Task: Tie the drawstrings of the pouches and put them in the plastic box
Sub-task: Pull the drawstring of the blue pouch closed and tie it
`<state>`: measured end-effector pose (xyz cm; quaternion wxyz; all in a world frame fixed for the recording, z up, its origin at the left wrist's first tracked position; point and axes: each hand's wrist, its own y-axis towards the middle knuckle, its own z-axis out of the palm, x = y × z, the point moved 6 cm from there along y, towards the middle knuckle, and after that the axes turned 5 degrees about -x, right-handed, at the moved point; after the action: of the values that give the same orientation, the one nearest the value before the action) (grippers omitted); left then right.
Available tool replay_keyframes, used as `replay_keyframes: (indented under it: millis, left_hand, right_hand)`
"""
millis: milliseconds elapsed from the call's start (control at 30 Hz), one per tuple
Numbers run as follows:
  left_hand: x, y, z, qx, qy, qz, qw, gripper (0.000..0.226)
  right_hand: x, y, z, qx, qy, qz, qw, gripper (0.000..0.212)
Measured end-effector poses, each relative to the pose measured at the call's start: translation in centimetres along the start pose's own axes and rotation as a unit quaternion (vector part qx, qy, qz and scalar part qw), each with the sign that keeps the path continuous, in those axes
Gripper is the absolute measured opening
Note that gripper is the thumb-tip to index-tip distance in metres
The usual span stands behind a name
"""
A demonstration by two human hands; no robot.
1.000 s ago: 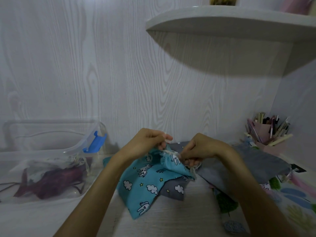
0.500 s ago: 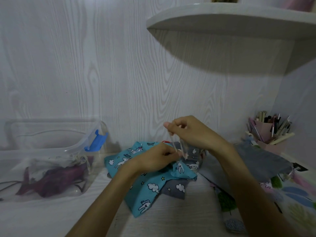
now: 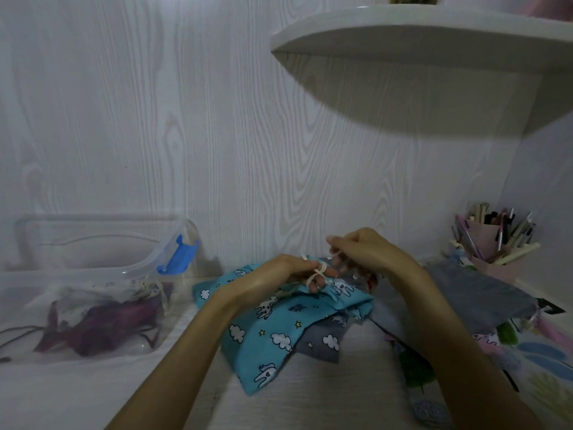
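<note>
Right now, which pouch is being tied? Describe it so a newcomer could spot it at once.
Start at the clear plastic box on the left of the desk; just right of it lies the blue pouch. The left hand and right hand work its cream drawstring. Unlike the grey pouches beside it, it is bright turquoise with white clouds.

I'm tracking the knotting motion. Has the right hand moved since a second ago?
Yes. The right hand has risen off the blue pouch toward the back wall, nearer the shelf above.
</note>
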<state>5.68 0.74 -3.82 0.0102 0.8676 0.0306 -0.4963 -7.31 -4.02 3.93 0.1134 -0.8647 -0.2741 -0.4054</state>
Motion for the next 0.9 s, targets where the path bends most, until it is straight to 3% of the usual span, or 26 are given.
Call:
replay_keyframes:
  millis: [100,167,333,433,500,533,600,667,700,733,800,833,900]
  left_hand:
    - [-0.7,0.6,-0.4,-0.026,-0.082,-0.055,0.995,0.058]
    - [-1.8,-0.7,-0.2,-0.025,-0.071,-0.061,0.995,0.040]
    - [-4.1,-3.5,0.3,-0.017,-0.055,0.013,0.998,0.032]
    - [-4.8,-3.8,0.5,-0.021,-0.042,0.017,0.999,0.033]
    - [-4.8,-3.8,0.1,-0.044,-0.054,0.028,0.997,0.035]
    - [-4.8,-3.8,-0.4,-0.062,-0.077,0.030,0.995,0.036]
    - [-4.5,-3.9,-1.3,-0.085,-0.123,0.028,0.988,0.037]
    - [-4.3,-4.1,-2.0,-0.100,-0.126,0.028,0.987,0.035]
    - [-4.2,-4.2,-2.2,-0.106,-0.126,0.027,0.986,0.034]
    - [-4.1,-4.3,-2.5,-0.112,-0.130,0.025,0.985,0.033]
    - [-4.1,-4.5,-3.0,-0.121,-0.134,0.021,0.983,0.032]
    - [-4.1,-4.5,-3.1,-0.124,-0.132,0.018,0.983,0.032]
    - [-4.1,-4.5,-3.1,-0.125,-0.119,0.015,0.985,0.033]
  right_hand:
    - [0.0,-0.6,0.8,0.049,-0.113,0.025,0.992,0.050]
    - [0.2,-0.9,1.3,0.068,-0.146,0.023,0.987,0.053]
    - [0.1,-0.7,1.2,0.076,-0.090,0.004,0.993,0.036]
    - [0.1,-0.1,0.4,0.023,-0.081,-0.014,0.996,0.031]
    - [0.0,0.3,0.0,-0.007,0.060,-0.002,0.998,0.027]
    - [-0.1,0.4,0.3,0.020,0.179,0.019,0.984,0.026]
    - [0.1,0.3,1.1,0.093,0.382,0.055,0.918,0.025]
    - [-0.1,0.6,0.5,0.082,0.469,0.060,0.877,0.026]
    - [-0.5,0.7,-0.2,0.046,0.476,0.058,0.876,0.026]
    - [-0.9,0.7,-1.2,-0.007,0.444,0.053,0.895,0.024]
    - [-1.8,0.4,-3.1,-0.111,0.258,0.045,0.959,0.021]
    - [-2.3,0.4,-3.7,-0.132,0.126,0.051,0.982,0.032]
    - [-3.1,0.6,-4.1,-0.120,-0.088,0.063,0.987,0.063]
